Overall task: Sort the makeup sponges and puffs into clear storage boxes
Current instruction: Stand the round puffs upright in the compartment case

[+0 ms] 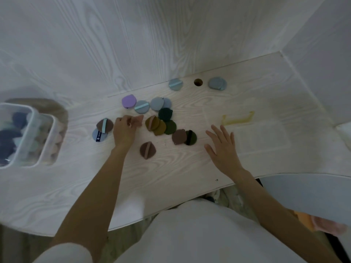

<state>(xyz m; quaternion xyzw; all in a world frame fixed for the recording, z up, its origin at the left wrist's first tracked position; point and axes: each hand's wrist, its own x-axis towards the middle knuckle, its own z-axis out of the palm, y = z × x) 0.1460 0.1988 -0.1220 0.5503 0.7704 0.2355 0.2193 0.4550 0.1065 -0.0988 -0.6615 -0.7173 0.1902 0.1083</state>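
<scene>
Step in hand: picking a puff off the worktop [171, 168] for sorting, judged from the left hand's position over the scattered pieces.
Left hand: the left hand [124, 130] is curled, fingertips pinched on a small pink piece [139, 118] (a puff or sponge; blur prevents saying which).
Right hand: the right hand [223, 147] is spread flat, fingers apart, holding nothing, low over the bare worktop right of the pile; contact with the surface cannot be confirmed.
Puffs, centre: round puffs lie loose in an overlapping cluster: olive puffs [155, 125], a dark green puff [165, 113], blue-grey puffs [150, 106], a lilac puff [129, 101]. A brown puff [147, 150] lies alone nearer the person.
Puffs, far edge: two pale blue puffs [176, 84] [217, 83] sit well apart from the cluster, either side of a cable hole [198, 82].
Puffs, left: a brown puff with a pale strap [104, 125] overlaps a blue one just beside the left hand.
Storage boxes: two clear boxes [32, 137] stand at the left edge of the worktop, already holding pieces.
Technique: lift the pink piece clear before moving sideways, so neighbours are not dragged along.
Technique: carry one colour or type per trip (mixed loads invite mis-sorting).
Technique: take overlapping puffs from the top down.
Risk: the far-edge puffs are easily overlooked.
</scene>
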